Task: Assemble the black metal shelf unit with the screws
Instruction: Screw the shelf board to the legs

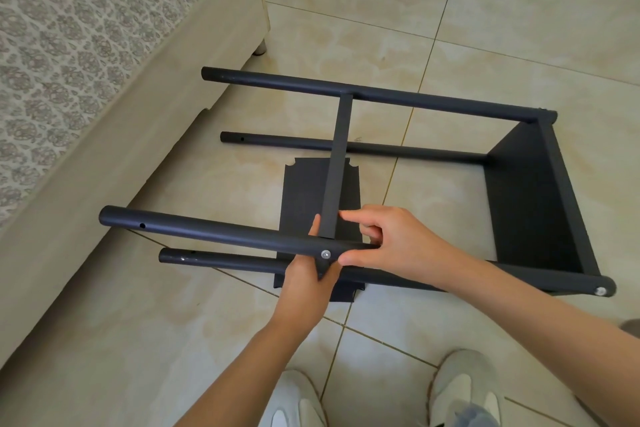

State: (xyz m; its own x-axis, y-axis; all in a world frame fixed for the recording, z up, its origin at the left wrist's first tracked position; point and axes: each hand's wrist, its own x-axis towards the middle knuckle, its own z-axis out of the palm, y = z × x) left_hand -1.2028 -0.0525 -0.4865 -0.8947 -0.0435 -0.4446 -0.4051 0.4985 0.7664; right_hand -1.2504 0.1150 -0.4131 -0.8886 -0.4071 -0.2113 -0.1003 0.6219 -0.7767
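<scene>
The black metal shelf unit [433, 104] is laid on its side on the tiled floor [485, 28], in the middle of the frame. It is judged to be partly assembled. An end shelf [530, 204] is already fixed between the four posts at the right, and a screw head [601, 290] is seen there at the lower right. A middle shelf [337, 163] is set across the frame, and a second screw [325, 254] is placed in the near upper post [214, 231] at this joint. How tight it is cannot be told.

The left hand [306, 276] is wrapped around this post from below, just beside the screw. The right hand [388, 239] is clamped on the same post at the other side of the screw, with one finger touching the edge of the middle shelf.

At the left ends of the posts an open hole [142, 226] is visible, and a loose black panel [304, 191] lies on the floor under the frame. It is therefore judged that at least one shelf is not yet mounted.
</scene>
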